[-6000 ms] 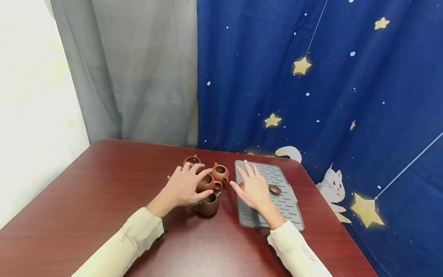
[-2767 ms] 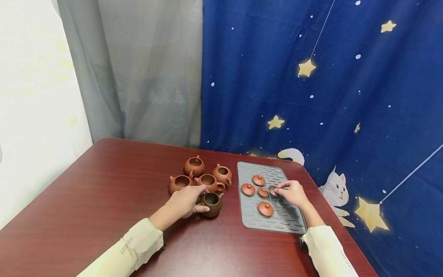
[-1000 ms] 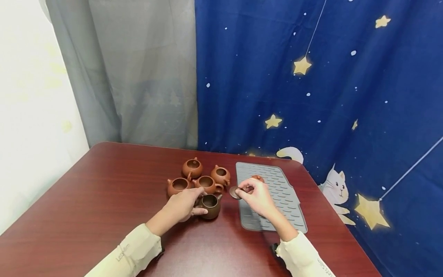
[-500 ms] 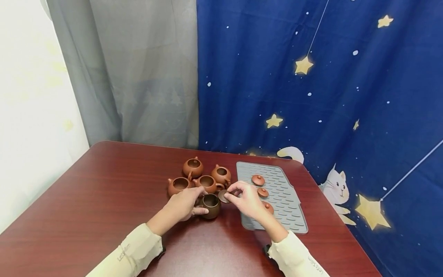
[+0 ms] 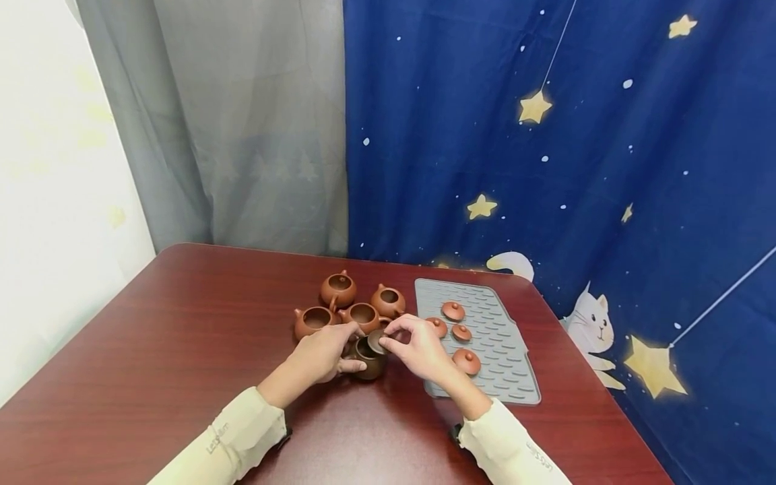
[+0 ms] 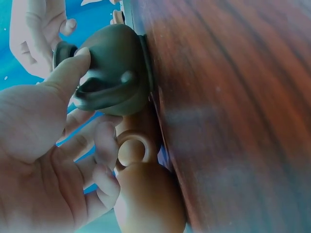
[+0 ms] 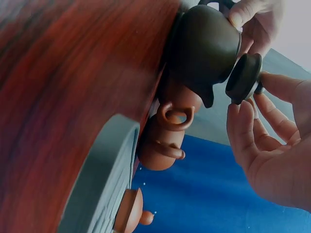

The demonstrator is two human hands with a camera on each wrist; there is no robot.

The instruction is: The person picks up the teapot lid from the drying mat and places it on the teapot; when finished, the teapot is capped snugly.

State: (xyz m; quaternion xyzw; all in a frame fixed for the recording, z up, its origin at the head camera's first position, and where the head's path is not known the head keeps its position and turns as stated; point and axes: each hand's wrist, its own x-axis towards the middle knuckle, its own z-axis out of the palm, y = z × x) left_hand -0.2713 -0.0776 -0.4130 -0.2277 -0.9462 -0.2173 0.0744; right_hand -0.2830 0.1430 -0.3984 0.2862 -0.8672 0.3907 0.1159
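My left hand [image 5: 315, 356] holds a dark brown teapot [image 5: 372, 368] on the handle side; in the left wrist view its thumb [image 6: 70, 70] presses the pot near the rim. The pot stands upright on the table, its spout pointing away from that hand. My right hand [image 5: 420, 347] pinches a matching dark lid [image 5: 377, 341] by its knob. That lid [image 7: 244, 77] is tilted beside the pot's mouth in the right wrist view, with a narrow gap between them. Reddish-brown teapots [image 5: 315, 322] without lids stand just behind the dark one.
Right of the teapots lies a grey ridged mat [image 5: 500, 350] bearing several reddish lids [image 5: 467, 362]. The red-brown wooden table [image 5: 200, 337] extends to the left and front. Behind its far edge hang a grey curtain [image 5: 267, 135] and a blue star-patterned curtain [image 5: 436, 135].
The right hand took the dark lid off the grey mat and carried it left to the dark teapot's mouth. The left hand came down onto that teapot and stays there.
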